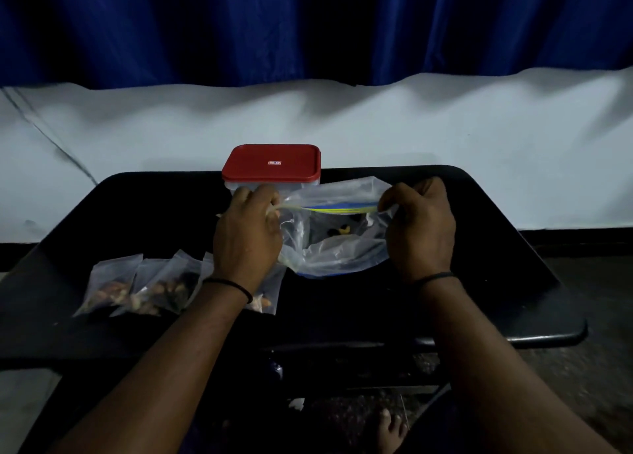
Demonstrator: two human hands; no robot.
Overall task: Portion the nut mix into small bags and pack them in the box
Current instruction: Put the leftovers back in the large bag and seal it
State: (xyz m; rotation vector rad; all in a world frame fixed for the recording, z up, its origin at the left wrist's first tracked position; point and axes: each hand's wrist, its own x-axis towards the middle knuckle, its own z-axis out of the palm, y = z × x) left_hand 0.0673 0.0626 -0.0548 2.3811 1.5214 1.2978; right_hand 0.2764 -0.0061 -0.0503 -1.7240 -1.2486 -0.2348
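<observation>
the large zip bag (337, 244) sits on the black table (479, 303) just in front of the clear box (239, 187), its mouth stretched sideways so the yellow-and-blue zip strip (339, 209) runs taut between the two hands. it looks nearly empty, with only a few nuts (340, 230) showing dark and pale at the bottom, so it should be very light, limp and crinkly, with a slick film that would slide out of a loose hold; the stiffer zip strip at the rim is the sensible place to take it, and the nuts inside would likely roll to whichever corner tips lowest. the left hand (248, 234) has its fingers curled in and pinches the left end of the strip. the right hand (419, 227) does the same at the right end, fingers bent tight over the rim. whether they mean to open or seal the mouth cannot be told. to the left, near the left wrist, lie the small filled bags (144, 285), soft little pouches partly overlapping on the table. the box stands behind with its red lid (272, 163) on, so packing is not yet begun. beyond are a white cloth (411, 128) and a blue curtain (137, 25).
</observation>
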